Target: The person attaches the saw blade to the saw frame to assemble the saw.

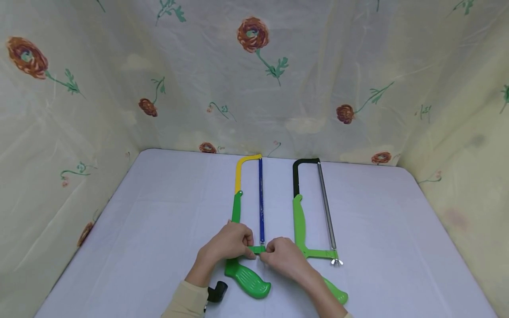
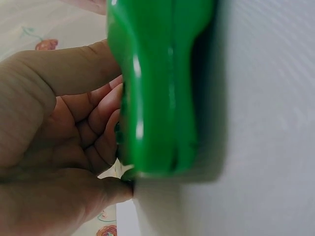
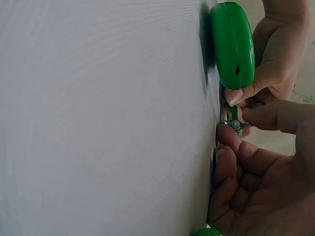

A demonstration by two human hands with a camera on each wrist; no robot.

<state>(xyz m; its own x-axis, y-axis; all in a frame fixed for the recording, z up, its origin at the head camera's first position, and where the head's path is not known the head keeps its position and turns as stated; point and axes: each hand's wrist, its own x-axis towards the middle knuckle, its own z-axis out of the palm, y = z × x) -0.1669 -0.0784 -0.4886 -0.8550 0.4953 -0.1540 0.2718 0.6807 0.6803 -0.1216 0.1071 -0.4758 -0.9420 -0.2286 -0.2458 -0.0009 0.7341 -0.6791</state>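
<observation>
**Floral cloth, pale table, two hacksaws**

Flowered fabric walls a pale table [image 1: 159,229]. Left hand [image 1: 228,243] grips the yellow-framed hacksaw [image 1: 238,207]; right hand [image 1: 284,258] pinches its wing nut [image 3: 237,125], seen only by the right wrist. Beyond the right hand lies a black-framed hacksaw [image 1: 298,212].

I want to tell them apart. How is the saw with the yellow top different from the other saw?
The left saw has a yellow frame and blue blade; the right saw has a black frame and grey blade. Both hands hold the left saw; the right saw lies untouched. Both have green handles.
</observation>
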